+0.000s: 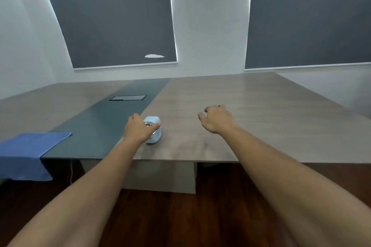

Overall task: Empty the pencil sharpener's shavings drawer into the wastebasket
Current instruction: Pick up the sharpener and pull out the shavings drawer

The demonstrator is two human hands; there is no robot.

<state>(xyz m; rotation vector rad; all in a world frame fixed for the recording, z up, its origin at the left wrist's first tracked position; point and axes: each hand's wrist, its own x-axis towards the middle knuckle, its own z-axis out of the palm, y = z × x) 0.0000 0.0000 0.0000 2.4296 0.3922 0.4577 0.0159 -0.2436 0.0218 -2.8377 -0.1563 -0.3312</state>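
Observation:
A small white and pale blue pencil sharpener (155, 133) stands on the wooden table (230, 126), near its front edge. My left hand (137, 129) is wrapped around the sharpener's left side, thumb across its front. My right hand (215, 119) hovers above the table to the right of the sharpener, fingers loosely curled with nothing in them. The shavings drawer cannot be made out. No wastebasket is in view.
A blue cloth (28, 150) hangs over the table's front left edge. A dark strip with a recessed cable hatch (128, 98) runs down the table's middle. The table's base (160, 176) and dark wood floor lie below. Two shaded windows fill the far wall.

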